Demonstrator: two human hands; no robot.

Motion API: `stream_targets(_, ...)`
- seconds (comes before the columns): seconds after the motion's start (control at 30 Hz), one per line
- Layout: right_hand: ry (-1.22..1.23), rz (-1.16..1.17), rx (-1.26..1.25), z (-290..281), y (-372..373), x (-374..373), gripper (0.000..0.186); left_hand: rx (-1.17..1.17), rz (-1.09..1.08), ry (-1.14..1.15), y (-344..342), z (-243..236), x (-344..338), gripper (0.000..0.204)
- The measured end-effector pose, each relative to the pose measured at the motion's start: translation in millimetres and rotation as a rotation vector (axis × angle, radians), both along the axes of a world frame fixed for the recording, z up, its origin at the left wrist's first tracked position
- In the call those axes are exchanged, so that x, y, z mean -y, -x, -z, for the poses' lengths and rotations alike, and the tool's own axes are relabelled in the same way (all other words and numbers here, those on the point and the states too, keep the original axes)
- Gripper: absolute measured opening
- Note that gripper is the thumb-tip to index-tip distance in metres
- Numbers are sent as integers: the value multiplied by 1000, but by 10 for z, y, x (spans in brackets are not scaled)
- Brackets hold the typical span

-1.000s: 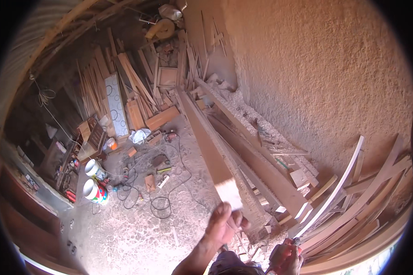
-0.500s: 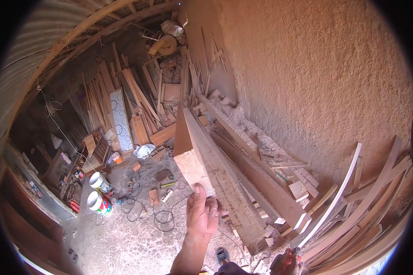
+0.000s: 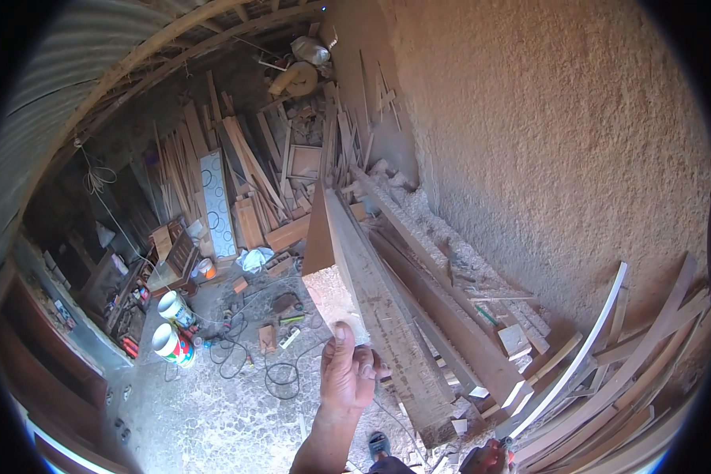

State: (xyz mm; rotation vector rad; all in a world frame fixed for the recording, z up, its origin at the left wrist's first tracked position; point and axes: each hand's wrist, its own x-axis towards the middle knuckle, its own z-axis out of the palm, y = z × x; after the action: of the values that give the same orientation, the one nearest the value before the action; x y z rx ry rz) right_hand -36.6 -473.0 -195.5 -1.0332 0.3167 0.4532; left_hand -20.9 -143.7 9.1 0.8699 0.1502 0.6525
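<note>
To my right the rough plastered wall (image 3: pixel 577 158) closes everything off, and long planks (image 3: pixel 442 316) and curved strips (image 3: pixel 577 371) piled along its foot fill the floor there. The board (image 3: pixel 371 300) I hold on edge rises in front of my left hand (image 3: pixel 347 375), blocking a reach rightward. Left of it the concrete floor (image 3: pixel 205 411) is open, but black cables (image 3: pixel 253 363) loop across it and two paint buckets (image 3: pixel 170 328) stand near the bench side. Leaning timber (image 3: pixel 237 174) crowds the far end.
</note>
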Motion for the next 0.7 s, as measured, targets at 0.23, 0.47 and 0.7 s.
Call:
stream_targets(0.23, -111, -13, 12, -363, 10, -24, 44, 51, -7, 69, 17, -61, 82, 44)
stream_targets(0.47, -780, -77, -380, 805, -56, 229, 51, -60, -111, 106, -80, -19, 184, 51)
stream_targets(0.7, -820, -214, -394, 788, -74, 355, 51, -80, -129, 90, -109, -2, 193, 53)
